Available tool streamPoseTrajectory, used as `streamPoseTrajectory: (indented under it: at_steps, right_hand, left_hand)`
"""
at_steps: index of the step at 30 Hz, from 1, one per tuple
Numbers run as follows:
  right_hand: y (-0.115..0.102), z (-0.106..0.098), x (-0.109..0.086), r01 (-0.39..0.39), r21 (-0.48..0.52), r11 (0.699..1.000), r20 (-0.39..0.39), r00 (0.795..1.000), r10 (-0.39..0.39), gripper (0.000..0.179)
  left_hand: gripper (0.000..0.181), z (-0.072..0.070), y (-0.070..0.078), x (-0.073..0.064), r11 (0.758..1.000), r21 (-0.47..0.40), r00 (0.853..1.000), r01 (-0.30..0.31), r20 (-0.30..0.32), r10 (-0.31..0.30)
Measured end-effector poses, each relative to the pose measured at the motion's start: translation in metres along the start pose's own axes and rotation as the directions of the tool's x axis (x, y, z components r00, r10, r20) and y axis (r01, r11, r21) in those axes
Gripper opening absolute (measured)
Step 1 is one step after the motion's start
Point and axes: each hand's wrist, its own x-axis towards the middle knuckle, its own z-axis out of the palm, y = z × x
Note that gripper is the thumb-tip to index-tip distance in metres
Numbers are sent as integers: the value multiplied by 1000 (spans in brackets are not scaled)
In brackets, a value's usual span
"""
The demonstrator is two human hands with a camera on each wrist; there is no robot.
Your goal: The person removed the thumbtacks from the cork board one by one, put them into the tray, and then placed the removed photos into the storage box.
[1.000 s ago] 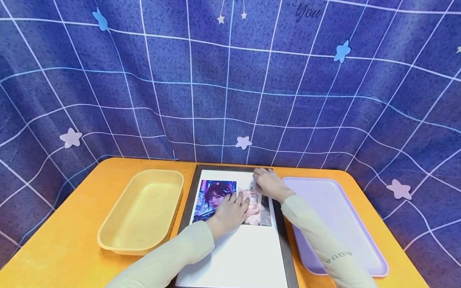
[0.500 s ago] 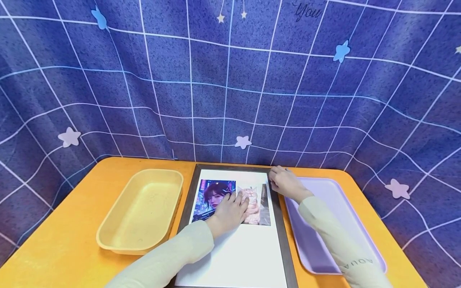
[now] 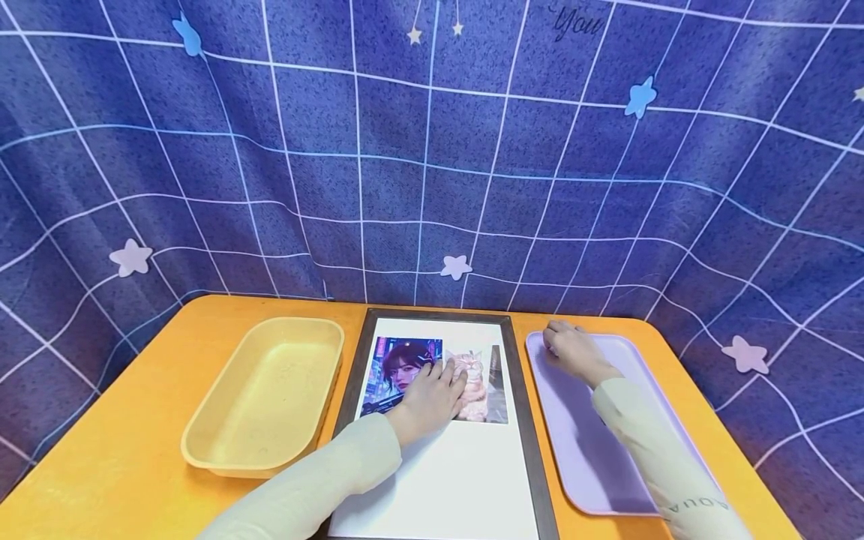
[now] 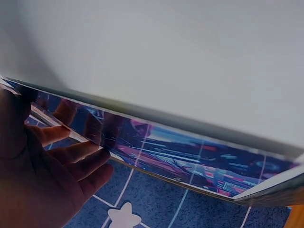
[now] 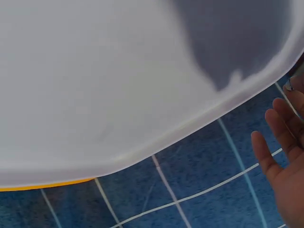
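My left hand point(image 3: 428, 397) rests over two pictures with its fingers extended. One is a blue and purple illustrated portrait point(image 3: 403, 361); the other, to its right, shows a pink-toned cat point(image 3: 476, 386). My palm and fingers hide part of both. They lie side by side on a white sheet point(image 3: 439, 480) inside a dark frame point(image 3: 536, 450). Over the far left corner of the purple tray point(image 3: 594, 450) hovers my right hand point(image 3: 577, 355). In the right wrist view, its fingers point(image 5: 261, 149) are loosely bent and hold nothing, beside the tray rim.
A yellow basin point(image 3: 266, 397) stands left of the frame on the orange table point(image 3: 88, 465). Behind the table hangs a blue curtain point(image 3: 324, 187) with white grid lines and stars. The purple tray lies just right of the frame.
My right hand has moved right, from the cat picture's upper right corner across the frame edge to above the tray. The left hand has stayed in place on the pictures.
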Motion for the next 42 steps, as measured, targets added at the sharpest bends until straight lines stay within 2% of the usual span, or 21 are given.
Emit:
streamPoseTrajectory:
  at_steps: [6,19,31,42]
  right_hand:
    - [7,4,-9,-11,-17,1000,-10,1000,11,22]
    - [10,15,-17,-19,-30,999,31,999,20,18]
    - [6,14,-15,-42,2,999,30,999,41,20]
    - [-10,3,2,-52,59,997,21,998,51,13]
  left_hand:
    - [52,-1,0,0,1000,-26,1000,6,5,-6]
    - [52,0,0,1,999,-37,1000,11,13,-10]
    - [52,-1,1,0,999,-50,1000,15,21,-14]
    - [52,-2,0,-1,999,-46,1000,12,17,-11]
